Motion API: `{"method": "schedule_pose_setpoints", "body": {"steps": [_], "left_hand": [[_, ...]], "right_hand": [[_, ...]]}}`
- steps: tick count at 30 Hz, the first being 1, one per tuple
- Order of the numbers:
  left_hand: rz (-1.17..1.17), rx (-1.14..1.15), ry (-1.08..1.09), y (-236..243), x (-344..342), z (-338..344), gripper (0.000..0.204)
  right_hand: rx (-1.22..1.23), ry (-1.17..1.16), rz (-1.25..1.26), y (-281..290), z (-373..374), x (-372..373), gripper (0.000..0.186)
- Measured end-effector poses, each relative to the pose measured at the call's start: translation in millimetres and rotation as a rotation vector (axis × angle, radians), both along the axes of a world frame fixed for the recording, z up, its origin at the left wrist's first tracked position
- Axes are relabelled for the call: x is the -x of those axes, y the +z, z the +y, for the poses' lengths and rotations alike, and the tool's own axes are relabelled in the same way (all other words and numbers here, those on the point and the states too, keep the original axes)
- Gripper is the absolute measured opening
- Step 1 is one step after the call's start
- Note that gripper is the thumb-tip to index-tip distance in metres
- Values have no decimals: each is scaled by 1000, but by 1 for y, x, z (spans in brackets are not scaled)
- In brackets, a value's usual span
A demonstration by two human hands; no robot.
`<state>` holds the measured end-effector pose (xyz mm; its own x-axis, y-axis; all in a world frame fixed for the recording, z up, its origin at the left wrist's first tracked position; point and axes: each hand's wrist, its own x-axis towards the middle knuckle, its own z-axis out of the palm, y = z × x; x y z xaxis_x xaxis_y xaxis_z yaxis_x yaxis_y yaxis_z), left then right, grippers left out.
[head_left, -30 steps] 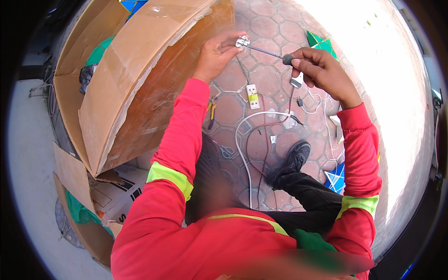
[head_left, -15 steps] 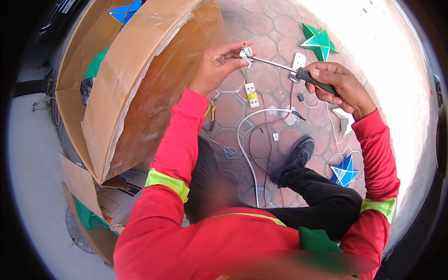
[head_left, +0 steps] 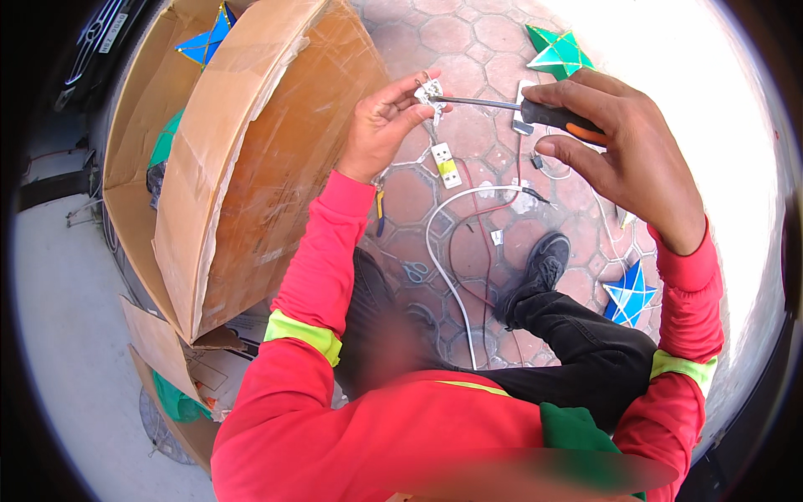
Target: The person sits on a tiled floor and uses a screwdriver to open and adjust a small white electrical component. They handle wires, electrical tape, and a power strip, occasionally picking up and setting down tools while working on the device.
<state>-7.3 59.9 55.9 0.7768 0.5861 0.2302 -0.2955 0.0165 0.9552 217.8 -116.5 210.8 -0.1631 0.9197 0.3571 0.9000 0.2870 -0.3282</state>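
My left hand (head_left: 374, 138) pinches a small white fitting (head_left: 428, 102) with metal bits, held up above the paving. A screwdriver (head_left: 556, 119) with a black and orange handle has its long shaft reaching into that fitting. My right hand (head_left: 637, 163) has its fingers over the handle, the thumb lower and apart from it. Below lie a white socket block (head_left: 446, 166) with a yellow band and a second white block (head_left: 524, 92), partly hidden behind the screwdriver.
Large cardboard boxes (head_left: 259, 192) fill the left side, holding a blue star (head_left: 205, 46). Stars (head_left: 627, 293) (head_left: 559, 50), blue and green, lie on the hexagonal pavers with cables (head_left: 468, 193), scissors (head_left: 415, 270) and yellow-blue pliers (head_left: 381, 213). A vehicle (head_left: 88, 50) shows at top left.
My right hand has moved right and turned, its thumb now lower on the screwdriver's handle. My left hand and the fitting are lower than a second ago, slightly higher than half a second ago.
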Motion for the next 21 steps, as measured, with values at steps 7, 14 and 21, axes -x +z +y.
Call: {"method": "schedule_pose_setpoints", "body": {"steps": [7, 14, 21], "left_hand": [[-33, 10, 60, -3, -1, 0, 47], [-4, 71, 55, 3, 2, -1, 48], [1, 111, 53, 1, 3, 0, 51]], "right_hand": [[305, -171, 247, 16, -5, 5, 31], [-100, -94, 281, 3, 1, 5, 33], [-111, -8, 774, -11, 8, 1, 43]]}}
